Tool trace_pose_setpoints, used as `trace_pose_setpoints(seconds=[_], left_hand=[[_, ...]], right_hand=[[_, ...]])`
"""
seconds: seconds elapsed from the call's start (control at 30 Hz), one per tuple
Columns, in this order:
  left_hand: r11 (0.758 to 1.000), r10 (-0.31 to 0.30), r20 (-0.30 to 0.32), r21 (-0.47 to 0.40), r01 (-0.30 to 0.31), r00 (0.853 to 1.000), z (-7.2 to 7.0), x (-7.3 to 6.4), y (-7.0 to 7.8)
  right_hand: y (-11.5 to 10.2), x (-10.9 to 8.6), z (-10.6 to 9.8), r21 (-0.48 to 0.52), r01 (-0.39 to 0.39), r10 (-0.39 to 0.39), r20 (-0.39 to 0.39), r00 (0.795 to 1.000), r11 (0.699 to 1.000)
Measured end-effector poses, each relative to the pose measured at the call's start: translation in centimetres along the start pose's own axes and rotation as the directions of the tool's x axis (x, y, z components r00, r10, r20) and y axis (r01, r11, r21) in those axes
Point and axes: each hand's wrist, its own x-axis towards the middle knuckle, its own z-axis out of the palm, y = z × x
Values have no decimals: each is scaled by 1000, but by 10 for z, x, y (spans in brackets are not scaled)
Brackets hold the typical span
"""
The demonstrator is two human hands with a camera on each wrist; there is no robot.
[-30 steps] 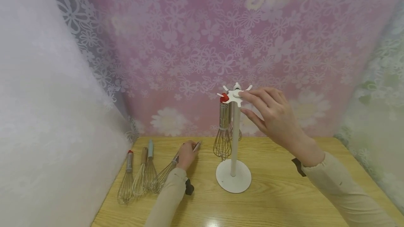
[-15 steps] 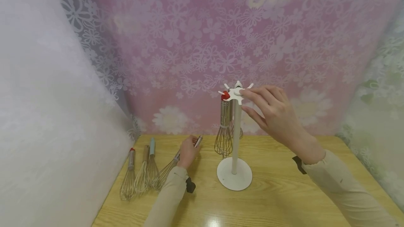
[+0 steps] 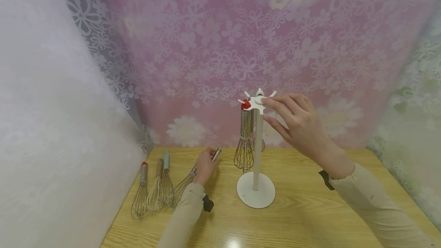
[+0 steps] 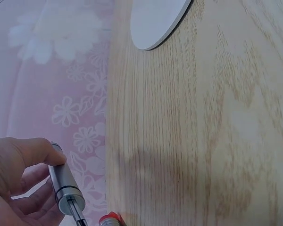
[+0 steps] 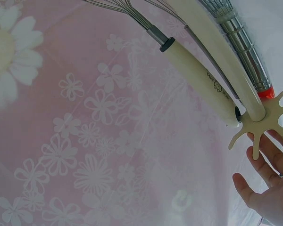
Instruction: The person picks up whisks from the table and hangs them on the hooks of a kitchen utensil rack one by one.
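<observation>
My left hand [image 3: 204, 167] grips the steel handle of a whisk [image 4: 65, 181], thumb on one side and fingers on the other. This whisk slants over the table, its wire loops beside the other whisks. My right hand [image 3: 303, 125] rests its fingertips on the round cap of a white whisk stand [image 3: 257, 144], with the thumb apart from it. From the stand's hooks hang a steel whisk with a red end [image 3: 244, 152] and a cream-handled whisk [image 5: 195, 75], the latter mostly behind the pole in the head view. Other hooks near my right fingers carry nothing.
On the left of the wooden table [image 3: 303, 209] lie a red-ended steel whisk [image 3: 139, 198], a brown-handled whisk [image 3: 156, 190] and a blue-handled whisk [image 3: 166, 162]. A flowered pink cloth [image 3: 206, 68] rises behind the table, and pale cloth walls flank it.
The head view has shifted slightly. Both hands stay where they were on the whisk and the stand, and the hanging whisks keep their places.
</observation>
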Motion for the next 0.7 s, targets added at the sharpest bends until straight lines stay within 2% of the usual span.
trace_pose_setpoints(seconds=[0.33,0.6,0.7], left_hand=[[1000,-9,-27,-11,8,1000,-4,-4,6],[999,35,-65,-37,-37,997,-9,-7,10],[997,26,-71,-64,-31,997,-12,-10,12]], right_hand=[[-1,0,-1,1,-5,5,7,1000,1000],[0,0,-2,11,-22,22,16,1000,1000],[-1,1,-2,15,-18,18,6,1000,1000]])
